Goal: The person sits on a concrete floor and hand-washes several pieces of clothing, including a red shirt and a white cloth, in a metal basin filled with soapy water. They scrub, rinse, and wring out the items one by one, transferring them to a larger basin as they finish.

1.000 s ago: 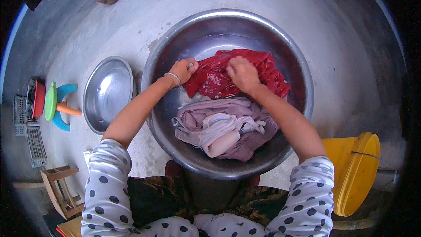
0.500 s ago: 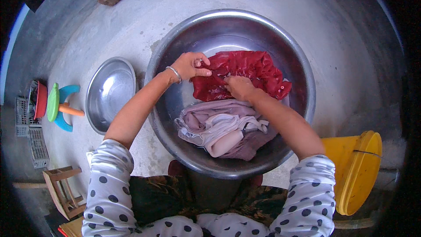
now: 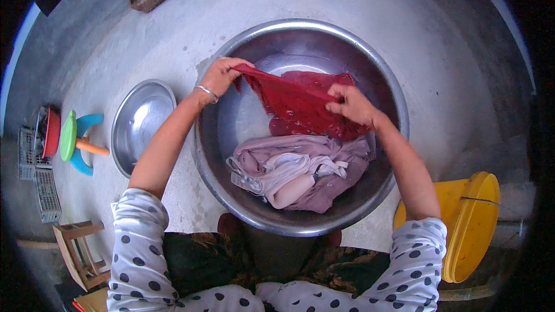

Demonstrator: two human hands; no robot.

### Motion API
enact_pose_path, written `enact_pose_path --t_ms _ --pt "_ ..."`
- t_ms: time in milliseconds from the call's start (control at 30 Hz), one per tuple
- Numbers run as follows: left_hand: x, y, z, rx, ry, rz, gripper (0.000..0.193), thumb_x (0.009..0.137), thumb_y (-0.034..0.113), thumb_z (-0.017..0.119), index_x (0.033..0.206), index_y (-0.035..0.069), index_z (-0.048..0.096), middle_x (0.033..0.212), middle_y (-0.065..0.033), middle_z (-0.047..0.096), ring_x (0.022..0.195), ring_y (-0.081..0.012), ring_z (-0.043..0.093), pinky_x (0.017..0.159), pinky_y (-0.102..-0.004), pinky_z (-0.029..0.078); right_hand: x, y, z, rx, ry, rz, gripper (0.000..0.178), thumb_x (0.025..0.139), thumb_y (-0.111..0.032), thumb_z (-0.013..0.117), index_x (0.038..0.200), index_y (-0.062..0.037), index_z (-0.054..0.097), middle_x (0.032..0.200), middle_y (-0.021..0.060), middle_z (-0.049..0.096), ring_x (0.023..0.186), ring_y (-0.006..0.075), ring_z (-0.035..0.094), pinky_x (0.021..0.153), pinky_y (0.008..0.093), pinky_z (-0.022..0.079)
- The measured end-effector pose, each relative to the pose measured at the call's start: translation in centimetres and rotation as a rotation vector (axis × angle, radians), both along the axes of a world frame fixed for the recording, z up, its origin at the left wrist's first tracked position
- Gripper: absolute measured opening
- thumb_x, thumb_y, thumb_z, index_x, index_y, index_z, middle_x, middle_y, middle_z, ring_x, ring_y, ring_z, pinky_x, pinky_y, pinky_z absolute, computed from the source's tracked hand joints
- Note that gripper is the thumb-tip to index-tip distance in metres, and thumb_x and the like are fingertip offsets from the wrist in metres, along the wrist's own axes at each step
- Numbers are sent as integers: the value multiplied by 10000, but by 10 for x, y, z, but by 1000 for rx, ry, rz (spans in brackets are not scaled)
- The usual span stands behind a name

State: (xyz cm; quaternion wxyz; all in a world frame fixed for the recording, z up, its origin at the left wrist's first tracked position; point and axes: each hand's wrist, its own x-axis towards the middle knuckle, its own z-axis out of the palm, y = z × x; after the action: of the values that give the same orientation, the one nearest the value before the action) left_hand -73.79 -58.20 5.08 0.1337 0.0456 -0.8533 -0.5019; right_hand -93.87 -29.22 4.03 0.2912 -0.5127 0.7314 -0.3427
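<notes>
- Left hand (image 3: 221, 76): thumb and fingers pinched shut on the upper-left corner of the red garment (image 3: 296, 101), lifted just inside the large metal basin's (image 3: 300, 231) left-far rim. Corner grip probably keeps that end pulled out rather than bunched.
- Right hand (image 3: 354, 106): partly open, thumb and forefinger apart, fingertips at the garment's right part; can't tell whether they grip it. Likely there to steady that side.
- Red garment: between the hands, looks wet, in the basin's far half. Left end raised to the left fingers, slanting down rightward; the rest heaped below and beside the right fingers.
- Mauve garment (image 3: 272, 145) and pale padded undergarment (image 3: 292, 190): piled toward the near rim, pale one on top, neither held. Placement there seems to leave the far half free for both hands.
- Smaller metal basin (image 3: 139, 120): on floor, beyond the large basin's left rim.
- Yellow bucket (image 3: 471, 228): off the near-right rim.
</notes>
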Motion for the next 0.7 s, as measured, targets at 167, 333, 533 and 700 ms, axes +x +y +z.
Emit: enact_pose_path --t_ms 167,333,533,700 --pt "7 6 -2 267 -159 -35 187 847 66 502 993 5 600 896 -25 620 813 -105 560 773 -279 450 13 7 -20 200 319 87 244 774 -203 627 940 -35 565 898 186 612 896 361 573 776 392 442" --pt "29 14 -25 -241 -588 -258 166 858 124 524 950 10 604 832 -37 624 797 -126 561 740 -296 456 11 27 -32 460 762 300 215 797 -261 580 952 -118 618 903 139 618 964 322 552 779 486 438" --pt "17 -34 43 -480 -132 -131 215 890 191 476 967 28 592 866 -31 615 815 -138 559 759 -313 461 -12 9 62 52 366 -182 117 806 -56 490 822 33 565 786 195 610 591 334 589 604 438 529" --pt "-16 -60 222 -918 177 84 234 854 213 512 1011 51 575 801 -81 595 730 -154 580 594 -318 523 -17 -19 249 -539 84 -359 296 910 -172 378 1024 2 588 880 99 627 757 155 584 685 298 487"
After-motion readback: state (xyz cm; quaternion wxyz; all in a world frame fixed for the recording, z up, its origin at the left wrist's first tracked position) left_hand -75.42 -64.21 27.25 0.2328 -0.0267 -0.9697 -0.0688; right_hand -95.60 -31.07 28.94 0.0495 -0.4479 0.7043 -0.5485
